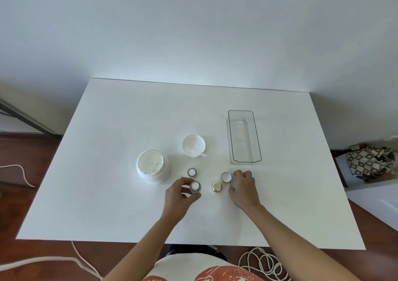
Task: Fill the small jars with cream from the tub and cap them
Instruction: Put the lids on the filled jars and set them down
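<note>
Right of the cream tub (152,166), the left hand (180,194) grasps a filled jar (195,186). Farther right, the right hand (243,189) pinches a lid (233,182).

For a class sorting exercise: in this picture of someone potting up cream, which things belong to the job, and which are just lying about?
Belongs to the job:
cream tub, open
filled jar, held by left hand
second open jar
gold cap
white cap
item under right hand, unclear
tub lid

Lying about:
clear tray
cords on floor
patterned bag
</note>
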`<state>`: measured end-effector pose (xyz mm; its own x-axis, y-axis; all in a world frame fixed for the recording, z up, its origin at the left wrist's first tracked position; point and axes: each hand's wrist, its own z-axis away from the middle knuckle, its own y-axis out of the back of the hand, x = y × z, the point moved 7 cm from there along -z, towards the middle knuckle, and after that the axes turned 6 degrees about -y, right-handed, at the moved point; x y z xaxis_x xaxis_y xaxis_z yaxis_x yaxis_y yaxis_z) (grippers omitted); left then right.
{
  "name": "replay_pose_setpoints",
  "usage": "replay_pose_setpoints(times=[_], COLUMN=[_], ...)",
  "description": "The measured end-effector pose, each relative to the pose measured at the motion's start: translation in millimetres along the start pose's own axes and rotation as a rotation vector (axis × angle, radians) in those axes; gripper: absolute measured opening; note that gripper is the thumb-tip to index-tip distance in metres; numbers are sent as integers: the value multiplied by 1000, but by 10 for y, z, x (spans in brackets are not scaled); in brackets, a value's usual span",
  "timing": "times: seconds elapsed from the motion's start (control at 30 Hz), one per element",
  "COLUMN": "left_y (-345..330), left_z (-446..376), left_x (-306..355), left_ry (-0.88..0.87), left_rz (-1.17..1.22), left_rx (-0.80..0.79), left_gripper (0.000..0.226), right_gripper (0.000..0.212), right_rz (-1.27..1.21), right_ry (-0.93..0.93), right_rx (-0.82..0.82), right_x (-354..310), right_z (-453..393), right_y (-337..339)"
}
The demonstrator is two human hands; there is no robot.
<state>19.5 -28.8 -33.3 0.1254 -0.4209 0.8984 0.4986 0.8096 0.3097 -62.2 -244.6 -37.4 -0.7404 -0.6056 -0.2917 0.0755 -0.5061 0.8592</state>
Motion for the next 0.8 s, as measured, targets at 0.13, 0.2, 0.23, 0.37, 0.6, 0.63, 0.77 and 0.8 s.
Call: replay_pose_setpoints(times=[0.13, 0.2, 0.23, 0.37, 0.6, 0.63, 0.77, 0.8], left_y=[60, 65, 63, 36, 35, 44, 64, 69], left_z=[41, 59, 65, 97, 103, 98, 73, 65], left_x=[123, 213, 265, 498, 865, 903, 998, 1000], left_ry=[31, 26, 20, -24, -148, -163, -184, -175], left_rz=[107, 147, 169, 261, 282, 282, 306, 320], left_rx=[-11, -28, -36, -66, -106, -109, -130, -129], left_gripper=[30, 30, 31, 31, 33, 32, 38, 40], right_gripper=[30, 32, 29, 13, 26, 28, 25, 23], right_rz=[-75, -339, -495, -1021, -1291, -1284, -1221, -1191], right_ry=[37, -35, -75, -137, -60, -41, 36, 58], right_rx=[2, 61, 81, -69, -282, -299, -321, -320], right_x=[-19, -11, -10, -197, -622, -662, -766, -781], right_z=[24, 94, 134, 278, 423, 442, 468, 469], right_y=[71, 229, 309, 492, 740, 752, 807, 822])
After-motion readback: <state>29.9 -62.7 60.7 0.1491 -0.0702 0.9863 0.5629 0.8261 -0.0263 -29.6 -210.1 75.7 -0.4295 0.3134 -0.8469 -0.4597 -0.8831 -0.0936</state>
